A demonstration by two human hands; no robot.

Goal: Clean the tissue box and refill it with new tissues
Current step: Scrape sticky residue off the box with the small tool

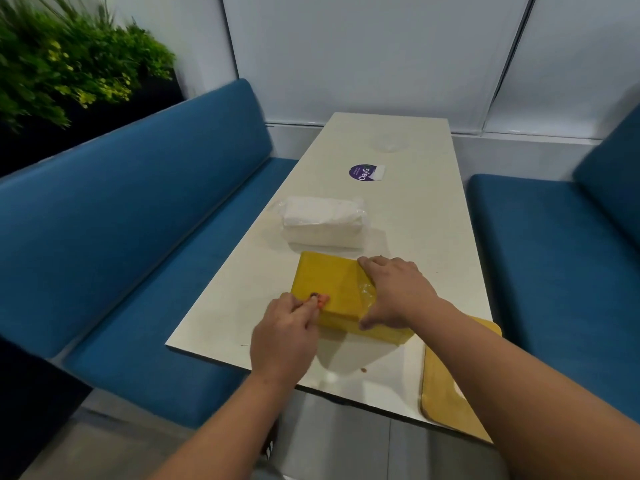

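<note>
Nearest to us, a flat yellow lid (446,393) lies at the table's (426,216) near right corner, partly hanging over the edge. Just beyond it we see the yellow tissue box (329,289) resting on the pale tabletop. Our right hand (398,292) clamps over the box's right end, fingers on its top and far side, thumb hooked down the near face. Our left hand (287,327) curls round a small orange thing (322,301) and presses it against the box's near left edge; we cannot tell what that thing is. Behind the box, just beside it, sits a pack of white tissues (322,220) in clear wrap. Farther up the table we spot a round purple sticker (362,173). Blue benches (138,220) flank the table on both sides, and green plants (69,67) fill the upper left corner.
</note>
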